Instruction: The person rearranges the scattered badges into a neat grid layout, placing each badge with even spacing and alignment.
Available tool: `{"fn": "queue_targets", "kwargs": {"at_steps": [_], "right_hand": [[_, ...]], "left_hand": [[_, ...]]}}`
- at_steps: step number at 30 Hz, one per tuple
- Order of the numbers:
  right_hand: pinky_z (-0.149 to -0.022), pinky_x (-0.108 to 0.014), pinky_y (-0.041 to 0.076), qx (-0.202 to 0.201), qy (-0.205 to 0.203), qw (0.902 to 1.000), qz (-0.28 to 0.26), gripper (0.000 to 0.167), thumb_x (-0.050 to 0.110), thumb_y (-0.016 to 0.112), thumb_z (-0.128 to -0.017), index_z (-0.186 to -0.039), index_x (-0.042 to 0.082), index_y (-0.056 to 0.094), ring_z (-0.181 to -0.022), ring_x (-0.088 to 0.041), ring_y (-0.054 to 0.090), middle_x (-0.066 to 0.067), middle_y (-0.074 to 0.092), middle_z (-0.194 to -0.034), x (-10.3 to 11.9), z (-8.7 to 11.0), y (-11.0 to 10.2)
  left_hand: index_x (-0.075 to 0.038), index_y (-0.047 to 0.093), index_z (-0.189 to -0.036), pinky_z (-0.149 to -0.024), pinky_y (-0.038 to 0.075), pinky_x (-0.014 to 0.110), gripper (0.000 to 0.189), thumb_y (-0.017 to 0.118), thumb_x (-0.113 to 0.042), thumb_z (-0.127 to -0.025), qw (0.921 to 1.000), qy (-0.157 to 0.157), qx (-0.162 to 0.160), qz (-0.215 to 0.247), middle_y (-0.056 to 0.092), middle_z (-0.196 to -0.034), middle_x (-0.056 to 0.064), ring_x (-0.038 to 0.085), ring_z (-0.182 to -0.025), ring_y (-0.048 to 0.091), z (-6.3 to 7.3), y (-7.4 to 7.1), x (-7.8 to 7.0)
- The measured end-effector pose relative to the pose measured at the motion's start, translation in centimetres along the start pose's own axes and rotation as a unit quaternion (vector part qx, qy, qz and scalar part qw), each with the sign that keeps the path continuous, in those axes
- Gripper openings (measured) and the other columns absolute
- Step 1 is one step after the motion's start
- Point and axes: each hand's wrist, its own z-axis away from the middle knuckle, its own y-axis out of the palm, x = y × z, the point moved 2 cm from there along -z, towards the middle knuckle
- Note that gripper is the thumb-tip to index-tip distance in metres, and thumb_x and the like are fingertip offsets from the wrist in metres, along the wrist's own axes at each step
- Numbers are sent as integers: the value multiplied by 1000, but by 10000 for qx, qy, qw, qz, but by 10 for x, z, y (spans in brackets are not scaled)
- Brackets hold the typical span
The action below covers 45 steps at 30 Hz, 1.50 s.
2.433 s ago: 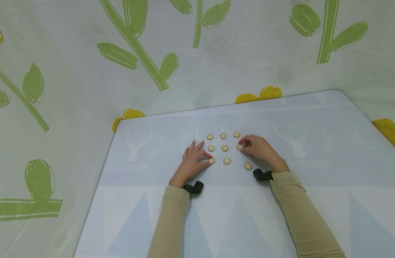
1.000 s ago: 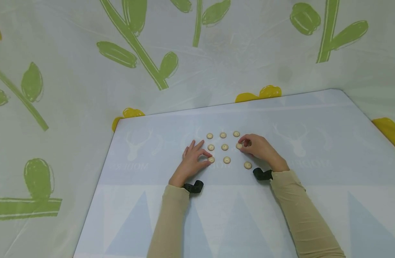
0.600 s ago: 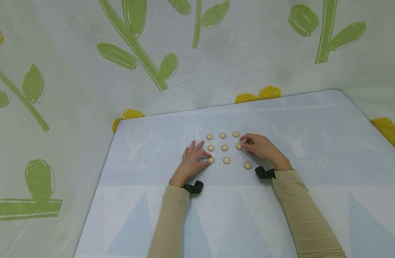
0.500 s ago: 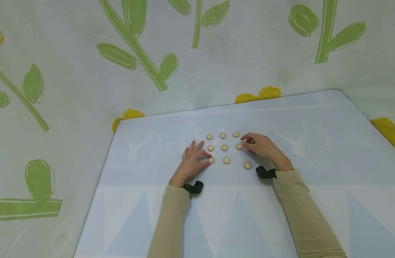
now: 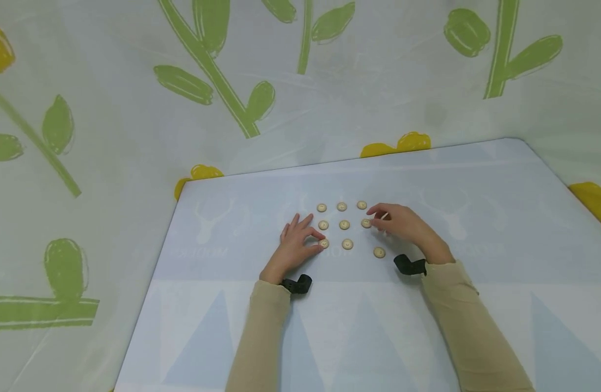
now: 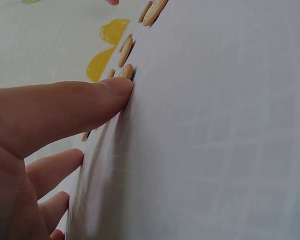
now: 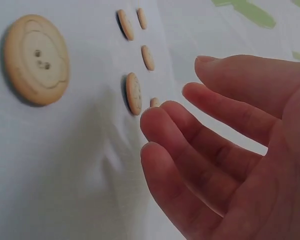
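Observation:
Several round, light-wood buttons lie flat in three rows of three on the table. At the front-left corner of this grid, my left hand [image 5: 295, 247] pinches a button [image 5: 324, 244] between thumb and index finger, its other fingers spread. The thumb covers part of that button [image 6: 126, 71] in the left wrist view. My right hand [image 5: 403, 224] holds nothing; its fingers are loosely bent just right of the middle row's right-hand button [image 5: 366, 223]. In the right wrist view, the front-right button [image 7: 36, 60] shows large, with two holes, apart from the fingers.
The front-right button sits a little right of and nearer than its row. The pale blue-grey table [image 5: 231, 337] ends at a back edge against a wall covering [image 5: 109, 136] printed with green stems and yellow flowers. Black wrist cameras [image 5: 300, 284] sit near the table surface.
My right thumb and fingers have let go of the middle row's right-hand button and drawn slightly to the right. The left hand keeps its pinch in the same place.

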Motion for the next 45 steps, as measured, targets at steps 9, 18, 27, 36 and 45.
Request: {"fn": "queue_targets", "kwargs": {"at_steps": [9, 18, 27, 36, 45], "right_hand": [[-71, -33, 44, 138, -81, 9988, 470, 29, 26, 56, -87, -114, 14, 56, -83, -20, 51, -4, 58, -96, -1, 12, 3], [-73, -32, 42, 461, -259, 9965, 649, 28, 21, 62, -84, -110, 12, 59, -84, -17, 51, 1, 59, -92, -7, 23, 3], [-73, -32, 42, 562, -321, 9958, 642, 30, 23, 67, -80, -107, 13, 60, -85, -17, 49, 1, 57, -92, -9, 28, 9], [-78, -34, 42, 634, -326, 9944, 779, 26, 23, 70, -77, -100, 15, 62, -86, -17, 49, 2, 56, -92, -7, 31, 13], [-72, -32, 40, 587, -562, 9912, 1048, 11, 18, 69, -77, -86, 17, 63, -79, -16, 47, 3, 53, -82, -4, 32, 14]], "left_hand": [[-24, 63, -92, -104, -1, 48, 15, 67, -30, -79, 10000, 7, -28, -31, 24, -145, 2, 26, -135, 2, 0, -1, -1], [-25, 63, -92, -104, -1, 47, 14, 67, -30, -79, 10000, -3, -4, -46, 24, -145, 1, 24, -135, 1, -1, 1, 0], [-24, 63, -92, -104, -1, 47, 15, 67, -30, -79, 10000, 22, -18, -41, 24, -145, 1, 25, -135, 1, -1, 1, 0], [-25, 63, -92, -104, -1, 47, 15, 67, -31, -79, 10000, -8, -14, -35, 24, -145, 1, 25, -135, 1, 1, 2, 0], [-24, 64, -93, -104, -1, 47, 15, 66, -31, -80, 10000, 0, 5, -97, 24, -145, 2, 26, -135, 2, 1, 1, 0]]}}
